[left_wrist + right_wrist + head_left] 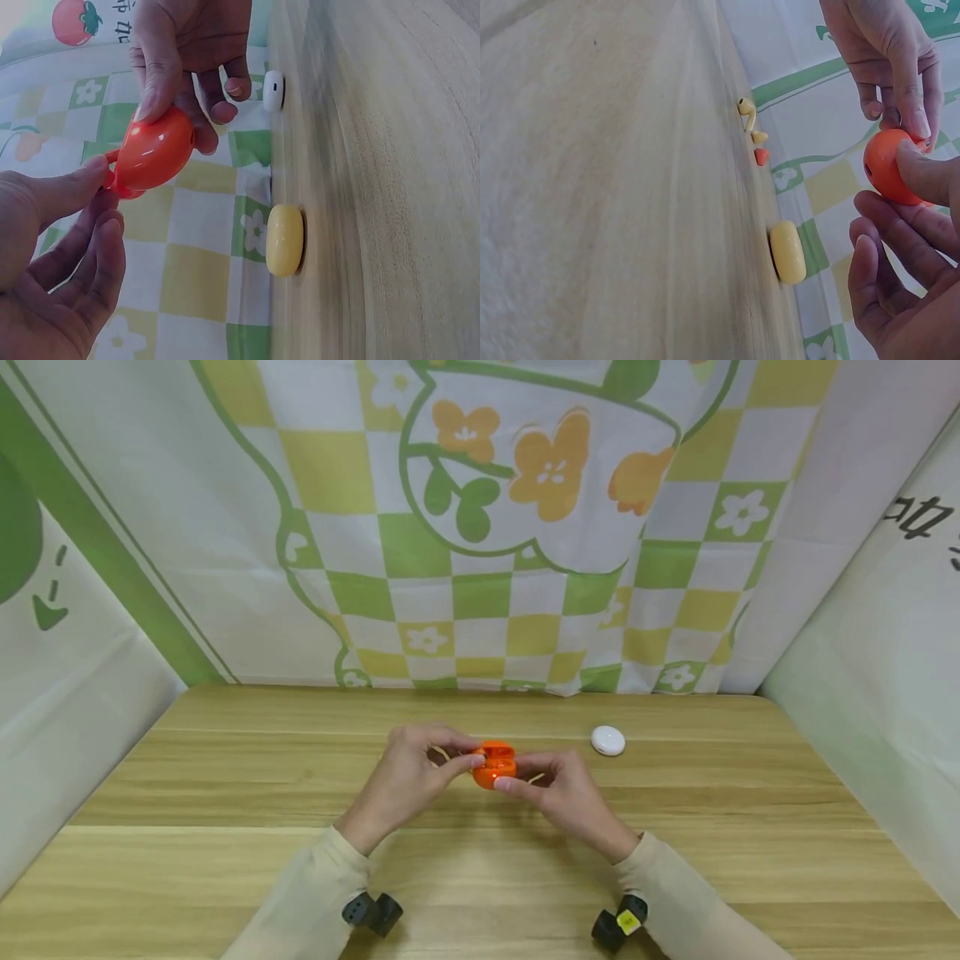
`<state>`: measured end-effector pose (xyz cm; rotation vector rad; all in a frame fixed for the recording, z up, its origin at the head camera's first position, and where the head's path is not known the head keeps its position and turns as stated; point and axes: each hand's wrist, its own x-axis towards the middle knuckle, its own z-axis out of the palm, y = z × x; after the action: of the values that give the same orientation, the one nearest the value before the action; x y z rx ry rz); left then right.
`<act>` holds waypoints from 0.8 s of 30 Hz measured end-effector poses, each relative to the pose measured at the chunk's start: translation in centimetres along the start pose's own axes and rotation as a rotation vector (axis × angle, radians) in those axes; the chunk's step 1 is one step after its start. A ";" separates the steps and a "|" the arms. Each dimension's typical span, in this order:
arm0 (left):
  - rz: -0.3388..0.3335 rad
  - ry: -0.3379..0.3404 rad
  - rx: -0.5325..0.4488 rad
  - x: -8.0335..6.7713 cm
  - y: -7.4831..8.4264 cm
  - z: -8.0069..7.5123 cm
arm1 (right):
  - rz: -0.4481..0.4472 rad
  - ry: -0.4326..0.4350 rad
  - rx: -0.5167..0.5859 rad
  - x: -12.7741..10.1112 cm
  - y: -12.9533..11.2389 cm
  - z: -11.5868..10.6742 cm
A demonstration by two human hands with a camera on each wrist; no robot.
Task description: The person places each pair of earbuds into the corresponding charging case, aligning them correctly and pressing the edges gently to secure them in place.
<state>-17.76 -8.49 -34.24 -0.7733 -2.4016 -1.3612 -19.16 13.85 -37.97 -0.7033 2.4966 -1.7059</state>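
An orange earbud charging case [495, 774] is held above the wooden table with its lid raised. My right hand [564, 789] grips the case's body from the right, thumb in front and fingers behind. From the left, my left hand [411, 772] pinches a small orange earbud [112, 156] between thumb and index finger at the case's opening. The fingertips cover most of that earbud, so how far it sits inside the case cannot be told. In the right wrist view, the case [885, 166] shows its rounded underside.
A white case [608, 740] lies on the table [225, 860] at the back right. A yellow case [285, 240] lies on the table too. Yellow earbuds [747, 109] and another orange earbud [761, 156] rest near it. A patterned cloth [420, 585] hangs behind the table.
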 end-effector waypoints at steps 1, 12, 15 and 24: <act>0.008 -0.003 0.006 0.0 0.0 0.0 | 0.000 0.001 0.001 0.0 0.0 0.0; 0.075 -0.075 0.081 -0.2 0.2 0.2 | -0.009 0.020 0.003 -0.1 -0.3 0.0; 0.059 -0.094 0.097 -0.2 0.1 0.1 | -0.010 0.019 0.008 -0.1 -0.2 0.0; -0.050 -0.082 0.057 0.1 -0.7 -1.5 | 0.008 0.031 -0.002 -0.1 -0.2 -0.1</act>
<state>-18.23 -9.99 -33.91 -0.7726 -2.5274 -1.2969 -19.04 13.92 -37.76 -0.6717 2.5183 -1.7255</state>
